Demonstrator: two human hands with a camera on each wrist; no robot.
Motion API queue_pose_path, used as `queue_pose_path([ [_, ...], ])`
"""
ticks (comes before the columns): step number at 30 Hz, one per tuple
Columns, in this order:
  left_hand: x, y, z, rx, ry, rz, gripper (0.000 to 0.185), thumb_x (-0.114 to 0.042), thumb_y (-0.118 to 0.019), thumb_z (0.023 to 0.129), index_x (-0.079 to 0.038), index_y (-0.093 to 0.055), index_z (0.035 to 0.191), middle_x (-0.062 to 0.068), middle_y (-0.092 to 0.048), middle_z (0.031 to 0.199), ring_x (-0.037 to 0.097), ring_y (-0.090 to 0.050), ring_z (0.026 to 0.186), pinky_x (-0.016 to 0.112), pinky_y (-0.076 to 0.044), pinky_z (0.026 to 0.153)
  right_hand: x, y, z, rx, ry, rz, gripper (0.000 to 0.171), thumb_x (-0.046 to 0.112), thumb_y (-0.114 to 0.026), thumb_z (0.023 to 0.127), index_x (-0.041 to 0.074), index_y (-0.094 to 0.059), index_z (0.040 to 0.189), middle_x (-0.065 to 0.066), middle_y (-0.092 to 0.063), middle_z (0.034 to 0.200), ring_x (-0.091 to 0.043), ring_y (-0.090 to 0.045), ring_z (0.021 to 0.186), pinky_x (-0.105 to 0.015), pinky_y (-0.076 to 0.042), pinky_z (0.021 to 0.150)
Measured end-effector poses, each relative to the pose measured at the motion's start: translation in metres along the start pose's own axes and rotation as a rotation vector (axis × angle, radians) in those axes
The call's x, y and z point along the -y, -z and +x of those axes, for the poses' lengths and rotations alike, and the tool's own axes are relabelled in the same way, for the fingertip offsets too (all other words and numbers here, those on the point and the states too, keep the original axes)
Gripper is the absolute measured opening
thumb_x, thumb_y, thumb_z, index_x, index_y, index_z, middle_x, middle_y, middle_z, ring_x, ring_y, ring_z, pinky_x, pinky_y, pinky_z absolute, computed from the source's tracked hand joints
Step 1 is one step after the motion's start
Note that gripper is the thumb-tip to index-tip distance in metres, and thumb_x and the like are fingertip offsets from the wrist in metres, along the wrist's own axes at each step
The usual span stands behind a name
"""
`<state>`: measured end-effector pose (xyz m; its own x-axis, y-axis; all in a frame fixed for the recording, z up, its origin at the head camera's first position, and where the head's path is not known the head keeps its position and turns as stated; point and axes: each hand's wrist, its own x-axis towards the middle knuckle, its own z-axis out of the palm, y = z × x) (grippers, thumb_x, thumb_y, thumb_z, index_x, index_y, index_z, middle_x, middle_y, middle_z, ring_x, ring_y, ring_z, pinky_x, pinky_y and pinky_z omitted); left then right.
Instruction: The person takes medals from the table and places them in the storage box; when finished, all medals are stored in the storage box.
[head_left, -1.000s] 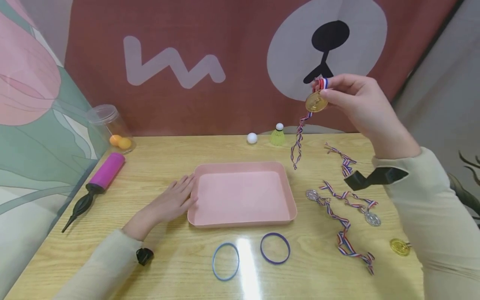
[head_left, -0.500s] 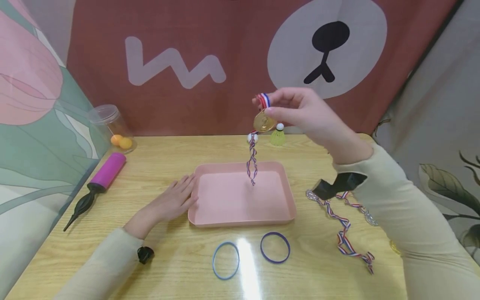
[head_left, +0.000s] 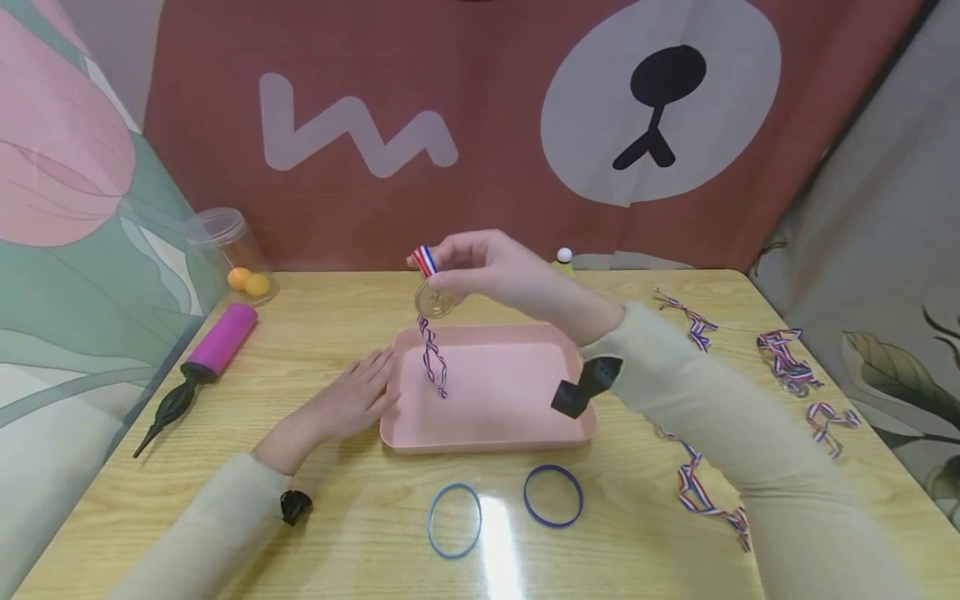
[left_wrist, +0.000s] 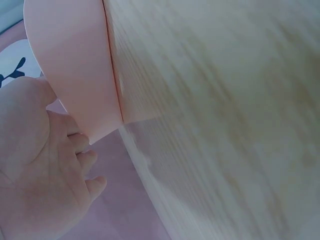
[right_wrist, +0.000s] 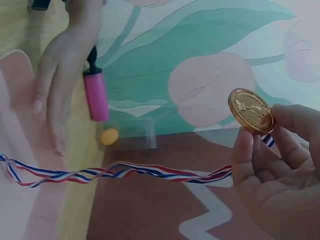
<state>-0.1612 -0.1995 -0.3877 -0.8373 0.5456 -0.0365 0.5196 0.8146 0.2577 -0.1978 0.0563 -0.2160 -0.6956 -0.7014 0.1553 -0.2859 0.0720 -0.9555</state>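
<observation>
A gold medal (right_wrist: 251, 111) on a red, white and blue ribbon is pinched between the thumb and fingers of my right hand (head_left: 495, 271). The medal hangs over the far left part of the pink tray (head_left: 487, 446), its twisted ribbon (head_left: 433, 354) dangling down over the tray floor. In the right wrist view the ribbon (right_wrist: 150, 171) trails sideways from the hand. My left hand (head_left: 352, 398) lies with straight fingers against the tray's left side. The left wrist view shows that hand's palm (left_wrist: 45, 175) beside the tray wall (left_wrist: 75, 65).
Light blue (head_left: 454, 521) and purple (head_left: 553, 497) rings lie in front of the tray. Ribboned medals (head_left: 787, 362) lie on the right, some partly behind my right sleeve. A magenta pump (head_left: 221, 342), a clear jar (head_left: 232, 250) with orange balls and a shuttlecock (head_left: 564, 260) stand around.
My right hand has carried the gold medal leftward and lower, from above the table's right side to above the tray. My left hand stays at the tray's left side.
</observation>
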Motion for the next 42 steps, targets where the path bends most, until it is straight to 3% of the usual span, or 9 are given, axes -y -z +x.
queue_pose_path([
  [4, -0.001, 0.001, 0.0, 0.0, 0.003, -0.01, 0.06, -0.032, -0.033, 0.101, 0.007, -0.016, 0.143, 0.02, -0.009, 0.15, 0.038, -0.01, 0.135, 0.054, -0.011, 0.108, -0.018, -0.007, 0.011, -0.004, -0.064, -0.011, 0.012, 0.006, -0.062, 0.087, -0.001, -0.061, 0.096, -0.014, -0.063, 0.097, -0.025, -0.06, 0.083, -0.036, -0.052, 0.075],
  [11, 0.0, 0.001, 0.0, 0.005, 0.006, -0.017, 0.059, -0.031, -0.033, 0.101, 0.006, -0.016, 0.144, 0.019, -0.009, 0.15, 0.038, -0.01, 0.136, 0.054, -0.01, 0.108, -0.056, -0.016, 0.014, 0.005, -0.131, 0.002, 0.007, 0.004, -0.06, 0.087, -0.001, -0.061, 0.092, -0.007, -0.064, 0.087, -0.02, -0.06, 0.078, -0.035, -0.052, 0.074],
  [22, -0.001, 0.003, -0.001, -0.002, -0.006, -0.007, 0.058, -0.028, -0.035, 0.1, 0.007, -0.017, 0.143, 0.021, -0.011, 0.149, 0.038, -0.011, 0.135, 0.055, -0.012, 0.107, -0.098, -0.029, -0.013, 0.083, -0.247, 0.006, 0.005, 0.006, -0.059, 0.086, 0.001, -0.059, 0.087, 0.001, -0.062, 0.078, -0.013, -0.059, 0.075, -0.032, -0.051, 0.073],
  [32, 0.0, 0.001, 0.0, -0.019, -0.027, 0.018, 0.057, -0.026, -0.036, 0.1, 0.008, -0.02, 0.142, 0.024, -0.016, 0.148, 0.04, -0.013, 0.134, 0.055, -0.013, 0.107, -0.12, -0.034, -0.035, 0.135, -0.329, 0.021, 0.009, 0.005, -0.06, 0.085, -0.003, -0.061, 0.09, -0.002, -0.064, 0.078, -0.012, -0.059, 0.07, -0.036, -0.052, 0.071],
  [37, -0.001, 0.002, 0.0, -0.018, -0.024, 0.022, 0.056, -0.025, -0.036, 0.1, 0.01, -0.022, 0.141, 0.026, -0.018, 0.146, 0.04, -0.014, 0.134, 0.055, -0.013, 0.107, -0.128, -0.029, -0.04, 0.111, -0.368, 0.05, 0.009, 0.006, -0.06, 0.086, -0.001, -0.06, 0.089, -0.004, -0.064, 0.078, -0.014, -0.06, 0.07, -0.032, -0.052, 0.07],
  [42, -0.002, 0.003, 0.0, -0.024, -0.032, 0.014, 0.055, -0.023, -0.037, 0.1, 0.009, -0.02, 0.142, 0.025, -0.017, 0.147, 0.04, -0.014, 0.134, 0.056, -0.014, 0.106, -0.131, -0.017, -0.041, 0.012, -0.401, 0.068, 0.01, 0.008, -0.062, 0.085, -0.001, -0.06, 0.09, -0.004, -0.062, 0.08, -0.015, -0.059, 0.074, -0.03, -0.051, 0.069],
])
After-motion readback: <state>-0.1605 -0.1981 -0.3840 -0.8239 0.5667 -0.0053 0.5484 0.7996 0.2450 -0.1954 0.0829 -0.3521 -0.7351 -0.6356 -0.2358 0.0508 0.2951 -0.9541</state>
